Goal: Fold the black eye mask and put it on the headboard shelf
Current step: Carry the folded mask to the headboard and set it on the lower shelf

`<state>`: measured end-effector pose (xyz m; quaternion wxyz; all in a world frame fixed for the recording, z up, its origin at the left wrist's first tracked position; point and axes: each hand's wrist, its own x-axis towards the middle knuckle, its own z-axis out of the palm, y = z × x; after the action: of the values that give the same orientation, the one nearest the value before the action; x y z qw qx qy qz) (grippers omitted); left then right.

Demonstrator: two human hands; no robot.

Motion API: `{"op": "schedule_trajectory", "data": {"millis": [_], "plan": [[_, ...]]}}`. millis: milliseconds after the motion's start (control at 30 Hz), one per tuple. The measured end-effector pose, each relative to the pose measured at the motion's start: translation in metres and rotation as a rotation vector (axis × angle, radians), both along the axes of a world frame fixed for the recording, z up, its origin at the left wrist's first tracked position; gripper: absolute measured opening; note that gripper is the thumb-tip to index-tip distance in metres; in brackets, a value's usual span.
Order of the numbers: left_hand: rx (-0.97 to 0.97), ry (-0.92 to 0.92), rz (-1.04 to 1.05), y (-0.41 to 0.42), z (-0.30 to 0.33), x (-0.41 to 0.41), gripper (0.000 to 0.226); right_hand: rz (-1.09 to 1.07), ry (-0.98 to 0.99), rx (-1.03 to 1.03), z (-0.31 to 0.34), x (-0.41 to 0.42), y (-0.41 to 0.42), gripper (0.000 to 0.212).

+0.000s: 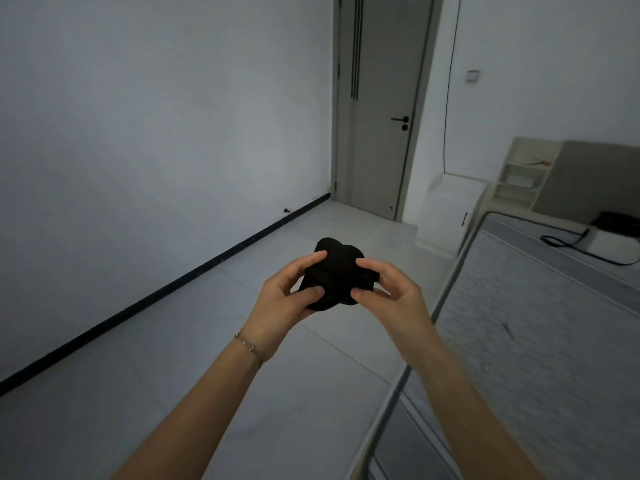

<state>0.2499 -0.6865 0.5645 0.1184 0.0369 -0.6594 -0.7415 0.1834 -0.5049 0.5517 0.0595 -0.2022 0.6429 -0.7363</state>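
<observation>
Two bare forearms reach forward from the bottom of the view, the left one wearing a thin bracelet at the wrist. The left hand and the right hand meet in mid-air above the pale tiled floor, both closed on the black eye mask. The mask is bunched into a compact, folded lump between them. The left thumb presses on its lower front and the left fingers curl over its upper left edge; the right thumb and forefinger pinch its right side.

To the right, just beside the arms, runs the edge of a bed with a grey quilted mattress, bare of bedding. Farther along it, near the head end, a black cable lies across the mattress and leads to a dark object too blurred to identify. Behind that stands a grey headboard, and at its left end the headboard shelf, a pale open unit with several compartments holding small items that cannot be made out. The mask is well apart from this shelf.

At the far end of the room a grey door with a black handle is shut. A black skirting board runs along the plain left wall.
</observation>
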Motion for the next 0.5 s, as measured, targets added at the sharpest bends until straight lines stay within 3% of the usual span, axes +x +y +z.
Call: {"op": "schedule_trajectory", "data": {"millis": [200, 500], "plan": [[0.012, -0.005, -0.101, -0.070, -0.004, -0.087, 0.053, -0.096, -0.003, 0.011, -0.003, -0.069, -0.064, 0.043], [-0.046, 0.008, -0.266, -0.113, -0.016, -0.289, 0.054, -0.262, -0.029, -0.018, -0.019, -0.238, -0.100, 0.044]]}}
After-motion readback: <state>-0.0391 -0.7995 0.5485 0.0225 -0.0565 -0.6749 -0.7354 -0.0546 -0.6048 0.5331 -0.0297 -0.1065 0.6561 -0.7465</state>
